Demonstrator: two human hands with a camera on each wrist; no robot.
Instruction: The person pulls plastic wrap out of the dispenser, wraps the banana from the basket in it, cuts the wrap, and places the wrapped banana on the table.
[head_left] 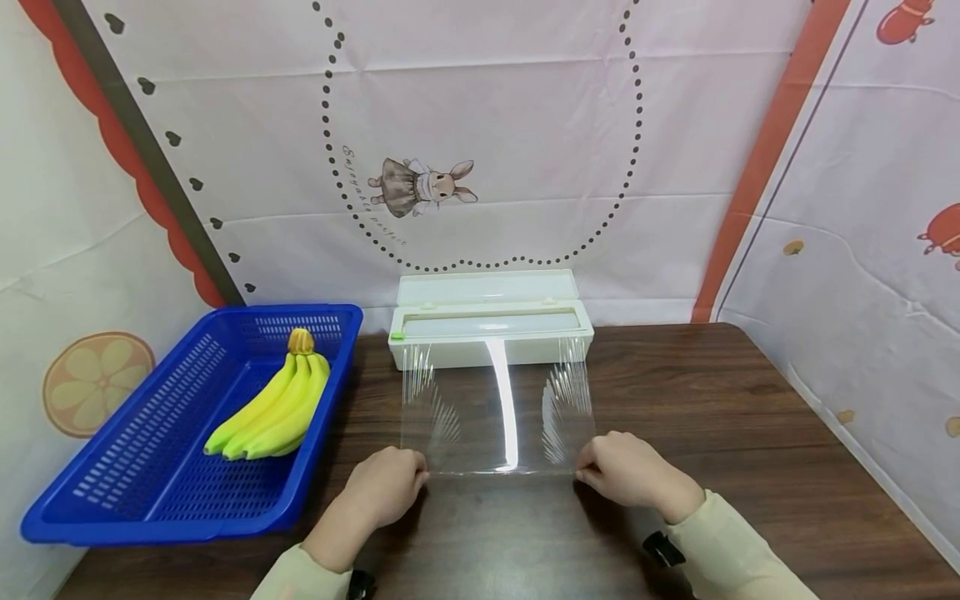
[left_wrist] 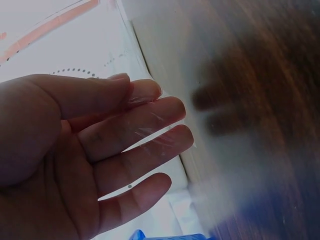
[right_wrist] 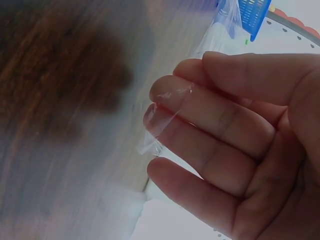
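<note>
A clear sheet of plastic wrap stretches from a white wrap dispenser box towards me, with a bright streak of glare down its middle. My left hand pinches its near left corner between thumb and index finger; the other fingers are spread behind, a scrap of film lying across them in the left wrist view. At the near right corner my right hand pinches the film the same way, a loose flap of wrap over its fingers. The dispenser's lid stands raised at the back.
On the left stands a blue plastic basket holding a bunch of yellow bananas. The dark wooden table extends to the right of the dispenser. A printed cloth hangs behind and at both sides.
</note>
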